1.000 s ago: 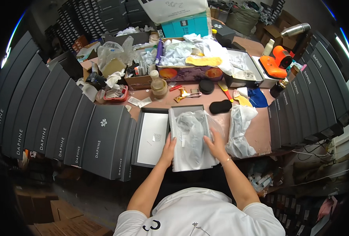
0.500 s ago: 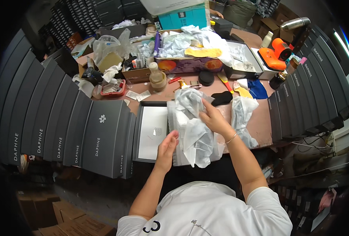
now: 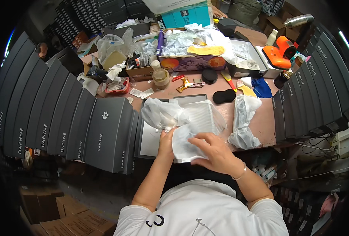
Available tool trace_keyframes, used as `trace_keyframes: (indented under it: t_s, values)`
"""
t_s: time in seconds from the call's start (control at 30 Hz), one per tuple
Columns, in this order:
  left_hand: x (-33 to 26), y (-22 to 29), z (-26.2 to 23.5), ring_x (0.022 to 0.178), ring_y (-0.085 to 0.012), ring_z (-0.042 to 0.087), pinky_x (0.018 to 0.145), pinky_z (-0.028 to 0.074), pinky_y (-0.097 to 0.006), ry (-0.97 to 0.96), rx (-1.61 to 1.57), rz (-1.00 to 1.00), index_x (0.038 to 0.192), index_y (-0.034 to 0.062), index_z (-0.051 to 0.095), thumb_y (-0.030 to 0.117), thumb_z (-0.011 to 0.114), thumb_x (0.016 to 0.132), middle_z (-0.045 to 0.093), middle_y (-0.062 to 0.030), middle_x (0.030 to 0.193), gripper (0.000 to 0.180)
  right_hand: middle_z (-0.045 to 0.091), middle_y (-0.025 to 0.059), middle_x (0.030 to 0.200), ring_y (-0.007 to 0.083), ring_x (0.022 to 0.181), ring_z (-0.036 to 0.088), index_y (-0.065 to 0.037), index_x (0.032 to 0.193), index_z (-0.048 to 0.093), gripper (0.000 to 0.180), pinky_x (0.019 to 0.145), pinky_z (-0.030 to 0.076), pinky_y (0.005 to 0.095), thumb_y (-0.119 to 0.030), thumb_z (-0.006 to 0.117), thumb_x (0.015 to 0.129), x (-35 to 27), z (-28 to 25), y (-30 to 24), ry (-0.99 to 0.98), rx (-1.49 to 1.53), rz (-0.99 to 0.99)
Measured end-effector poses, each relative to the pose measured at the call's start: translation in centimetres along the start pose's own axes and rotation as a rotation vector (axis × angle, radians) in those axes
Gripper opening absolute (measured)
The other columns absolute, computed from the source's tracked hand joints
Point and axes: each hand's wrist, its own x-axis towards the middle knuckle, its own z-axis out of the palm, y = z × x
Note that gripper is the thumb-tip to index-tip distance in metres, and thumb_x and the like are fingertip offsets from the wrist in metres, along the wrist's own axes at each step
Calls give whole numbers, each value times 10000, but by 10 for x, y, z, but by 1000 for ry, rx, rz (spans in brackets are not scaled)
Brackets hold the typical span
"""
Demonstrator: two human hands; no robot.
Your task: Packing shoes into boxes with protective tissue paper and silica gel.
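Note:
My left hand (image 3: pixel 166 144) is closed around a long bundle in thin white tissue paper (image 3: pixel 158 111), which slants above an open dark grey shoe box. What the paper wraps is hidden. My right hand (image 3: pixel 218 154) rests on the near flap of the paper, fingers apart and bent, the thumb low by the paper's edge. Under the bundle, a ribbed white packing sheet (image 3: pixel 206 114) lies over the box. The white inside of the shoe box (image 3: pixel 148 142) shows at its left. A second tissue-wrapped bundle (image 3: pixel 245 122) lies on the table to the right.
Stacked dark grey boxes (image 3: pixel 107 133) stand at the left, more boxes (image 3: pixel 300 94) at the right. Behind the bundles are a black oval pad (image 3: pixel 224 96), a round black tin (image 3: pixel 209 76), a pump bottle (image 3: pixel 160 77), a yellow-red brush (image 3: pixel 228 80) and a paper-filled carton (image 3: pixel 192 63).
My left hand has come from beside the packing sheet to grip the bundle. The bundle is lifted and turned, its far end now left over the box. My right hand has moved nearer to me.

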Motion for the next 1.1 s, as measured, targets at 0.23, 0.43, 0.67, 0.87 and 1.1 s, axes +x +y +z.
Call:
trace_keyframes:
  t_s: [0.23,0.43,0.67,0.87,1.1]
  values:
    - [-14,-5,1,1001,-161,628,849,517,-298,-203,106,-235,1274,2,508,370,486,986,627,-87,1127,468,601,122,819,255,681,601,-17,915,596,211,627,495,320,25,646,714,10,32,76,87,-208,124]
    - [-8,4,-12,1032,-226,626,868,520,-351,5,-46,-82,1269,7,491,361,466,993,615,-124,1149,450,603,157,1007,337,895,627,-19,1059,572,390,771,521,382,-231,753,786,-17,-5,-22,-214,139,396]
    - [-30,13,13,1330,-242,360,1127,251,-385,-94,-295,197,1452,25,259,583,383,955,377,-83,1430,757,502,210,1285,432,1164,487,-42,1306,458,761,989,394,453,-248,834,678,-21,60,41,-106,-17,-16]
    - [24,51,-12,953,-179,637,831,509,-318,26,-38,261,1091,10,592,358,508,979,648,-84,1065,375,504,174,1295,388,1214,458,-50,1331,437,898,1004,376,455,-321,889,605,-26,41,39,-100,76,53]
    - [29,142,47,821,-184,631,746,501,-287,222,66,687,915,53,567,322,507,982,619,-73,797,284,514,135,1281,370,1172,492,-112,1283,522,802,920,465,454,-275,867,578,-7,5,42,-327,-388,-125]
